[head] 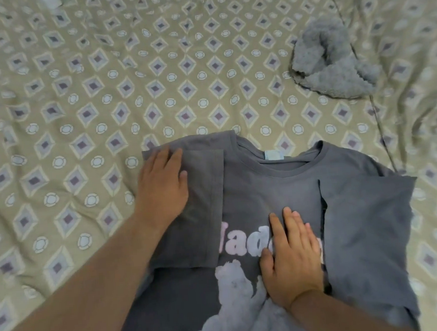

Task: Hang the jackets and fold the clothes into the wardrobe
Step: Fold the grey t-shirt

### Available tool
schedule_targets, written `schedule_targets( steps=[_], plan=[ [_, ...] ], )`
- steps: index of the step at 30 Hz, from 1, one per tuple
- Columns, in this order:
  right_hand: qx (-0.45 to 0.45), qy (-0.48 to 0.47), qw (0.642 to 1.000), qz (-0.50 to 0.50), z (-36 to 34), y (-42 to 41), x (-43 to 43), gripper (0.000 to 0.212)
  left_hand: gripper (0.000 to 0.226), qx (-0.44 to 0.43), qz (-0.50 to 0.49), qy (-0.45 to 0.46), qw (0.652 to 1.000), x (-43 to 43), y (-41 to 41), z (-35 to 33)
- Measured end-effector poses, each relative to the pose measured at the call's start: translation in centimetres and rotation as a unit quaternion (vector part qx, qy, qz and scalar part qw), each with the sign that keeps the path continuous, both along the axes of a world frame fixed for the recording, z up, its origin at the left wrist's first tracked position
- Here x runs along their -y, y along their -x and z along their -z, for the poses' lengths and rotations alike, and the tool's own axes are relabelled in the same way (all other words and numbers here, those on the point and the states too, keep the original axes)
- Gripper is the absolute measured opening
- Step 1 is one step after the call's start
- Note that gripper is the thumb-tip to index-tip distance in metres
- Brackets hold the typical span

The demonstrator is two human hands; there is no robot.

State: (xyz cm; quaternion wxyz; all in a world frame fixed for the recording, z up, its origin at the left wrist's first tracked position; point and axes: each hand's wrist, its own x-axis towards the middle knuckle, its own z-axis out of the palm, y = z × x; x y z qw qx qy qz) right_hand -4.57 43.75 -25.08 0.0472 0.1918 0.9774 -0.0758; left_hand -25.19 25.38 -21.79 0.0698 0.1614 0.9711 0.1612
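The grey T-shirt [265, 188] lies front-up on the patterned bedspread [78, 97] (both sleeves folded inward). The left hand [162, 184] presses flat on the left sleeve fold; the right hand [291, 258] rests flat, fingers straight, on the chest print.

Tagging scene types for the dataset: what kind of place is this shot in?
Most likely a bedroom, on top of a bed. A creased, diamond-patterned bedsheet fills the view, a grey T-shirt lies half-folded on it, and a fluffy grey garment sits further off.
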Motion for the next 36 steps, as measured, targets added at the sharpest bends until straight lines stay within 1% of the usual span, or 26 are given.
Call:
schedule_targets(
  steps=[3,4,7,8,11,15,17,19,21,23,25,26,27,29,30,32,33,35,36],
  plan=[
    [-0.002,-0.002,1.0,-0.002,0.3,0.0,-0.2,0.067,0.054,0.004,-0.015,0.033,0.999,-0.1,2.8,0.1],
    [-0.002,-0.001,1.0,-0.003,0.3,-0.1,-0.2,0.067,0.049,-0.006,-0.014,0.034,0.999,-0.2,3.3,0.2],
    [0.004,0.005,1.0,-0.002,0.3,0.0,0.0,0.069,0.024,-0.06,-0.008,0.023,0.998,-0.7,4.1,0.5],
    [0.007,0.007,1.0,0.001,0.3,0.0,-0.1,0.069,0.019,-0.07,-0.009,0.023,0.997,-1.0,4.2,0.4],
    [0.003,0.014,1.0,0.004,0.4,0.1,-0.1,0.068,0.018,-0.097,0.009,0.001,0.995,-1.8,4.6,0.5],
    [-0.006,0.015,1.0,-0.002,0.7,0.0,-0.2,0.069,0.012,-0.187,0.09,-0.073,0.975,-2.9,4.1,1.1],
    [-0.008,0.016,1.0,-0.002,0.8,0.0,-0.2,0.069,0.013,-0.204,0.096,-0.076,0.971,-2.8,3.8,1.5],
    [-0.008,0.013,1.0,0.0,0.7,0.0,-0.1,0.069,0.024,-0.18,0.071,-0.056,0.979,-2.0,3.1,1.8],
    [-0.012,0.014,1.0,0.002,0.5,0.0,0.0,0.067,0.038,-0.134,0.018,-0.055,0.989,-0.8,2.3,1.6],
    [-0.013,0.016,1.0,0.003,0.5,0.0,0.0,0.066,0.047,-0.101,-0.046,-0.065,0.992,-0.1,2.5,0.5],
    [-0.012,0.015,1.0,0.003,0.6,-0.1,-0.1,0.067,0.054,-0.078,-0.082,-0.034,0.993,-0.2,4.2,-0.7],
    [-0.01,0.015,1.0,0.003,0.6,-0.1,0.0,0.067,0.055,-0.059,-0.084,-0.017,0.995,-0.5,5.3,-1.3],
    [-0.01,0.016,1.0,0.003,0.6,-0.1,0.0,0.067,0.052,-0.032,-0.068,-0.006,0.997,-0.9,6.3,-1.8],
    [-0.014,0.018,1.0,0.004,0.6,-0.1,0.0,0.066,0.041,0.053,-0.006,-0.003,0.999,-2.0,7.7,-2.7],
    [-0.014,0.017,1.0,0.003,0.6,-0.1,0.0,0.066,0.038,0.099,0.017,-0.028,0.995,-2.7,8.1,-3.1],
    [-0.019,0.018,1.0,0.003,0.6,-0.1,0.0,0.066,0.046,0.188,0.014,-0.101,0.977,-3.9,9.1,-4.2],
    [-0.021,0.017,1.0,0.003,0.6,-0.1,0.0,0.066,0.05,0.217,0.011,-0.098,0.971,-4.5,9.6,-4.6],
    [-0.018,0.013,1.0,0.003,0.7,-0.1,0.0,0.066,0.049,0.229,0.042,-0.01,0.973,-5.1,10.5,-4.7],
    [-0.016,0.013,1.0,0.002,0.7,-0.1,0.0,0.066,0.04,0.215,0.073,0.022,0.974,-5.3,10.8,-4.5]
  ],
)
